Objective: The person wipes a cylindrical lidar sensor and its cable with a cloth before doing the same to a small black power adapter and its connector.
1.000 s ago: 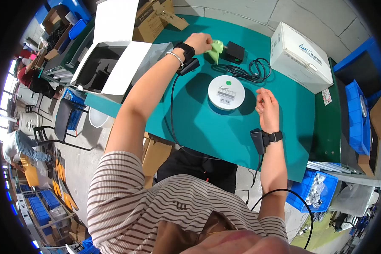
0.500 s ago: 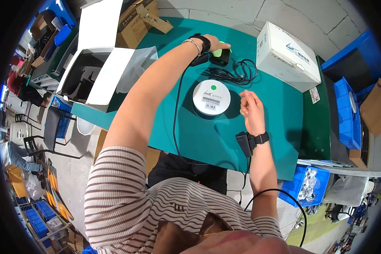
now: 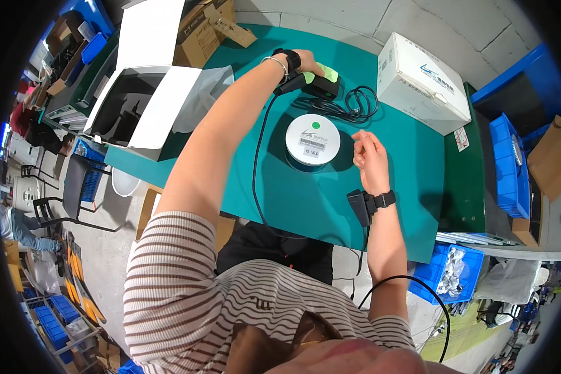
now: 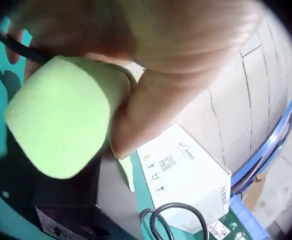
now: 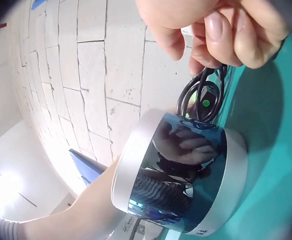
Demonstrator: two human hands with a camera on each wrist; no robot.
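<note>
My left hand (image 3: 305, 62) is at the back of the green table, pinching a light green sheet (image 3: 326, 73) against a black power adapter (image 3: 321, 87). Seen from the left wrist, the thumb presses along the bent sheet (image 4: 61, 115), which hangs over the adapter (image 4: 93, 200); the fingertips are partly hidden. Nearer the front stands a round device (image 3: 313, 140) with a white, labelled top and a green dot. Beside it on the right, my right hand (image 3: 371, 163) hovers with loosely curled fingers and holds nothing. The right wrist view shows the device's glossy dark side (image 5: 181, 170).
A coiled black cable (image 3: 361, 106) lies between the adapter and a closed white box (image 3: 427, 87) at the back right. On the left are an open white box (image 3: 131, 106) with dark foam, a plastic bag (image 3: 209, 93) and a brown carton (image 3: 199, 34).
My left hand has moved right with the green sheet, from beside the adapter onto it. The right hand keeps its loose curl near the device. The head view has shifted.
</note>
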